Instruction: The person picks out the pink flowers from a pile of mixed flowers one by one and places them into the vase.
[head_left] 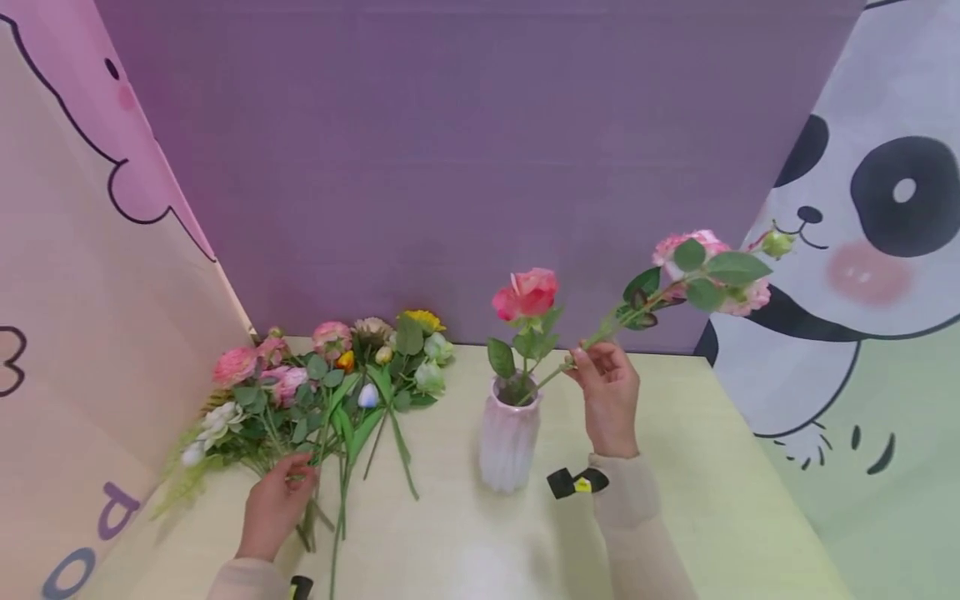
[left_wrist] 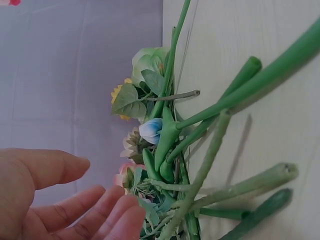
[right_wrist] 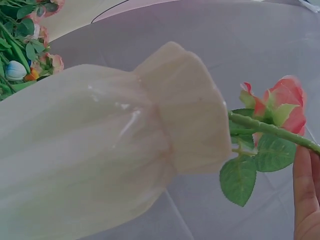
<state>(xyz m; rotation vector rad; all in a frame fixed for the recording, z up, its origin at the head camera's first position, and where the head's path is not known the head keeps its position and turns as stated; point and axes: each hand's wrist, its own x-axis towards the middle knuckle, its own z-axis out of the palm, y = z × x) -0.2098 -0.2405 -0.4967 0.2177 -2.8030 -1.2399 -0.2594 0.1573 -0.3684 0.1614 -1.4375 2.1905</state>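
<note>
My right hand (head_left: 611,398) pinches the green stem of a pink flower spray (head_left: 738,267), which leans out to the right with its blooms, leaves and a bud. The lower end of that stem reaches into the mouth of a fluted pink-white vase (head_left: 510,446). A coral-pink rose (head_left: 528,296) stands upright in the same vase. In the right wrist view, the fingers (right_wrist: 305,187) touch the stem just beyond the vase's ruffled rim. At the left, my left hand (head_left: 276,510) is by the stem ends of the flower pile, thumb apart from its loosely bent fingers, holding nothing.
Artificial flowers lie heaped on the left of the pale table (head_left: 427,550), among them a yellow bloom (head_left: 423,320), a blue-white tulip (head_left: 368,396) and white flowers (head_left: 220,423). Their stems point toward the front. A purple backdrop (head_left: 480,167) rises behind, with printed panels at both sides.
</note>
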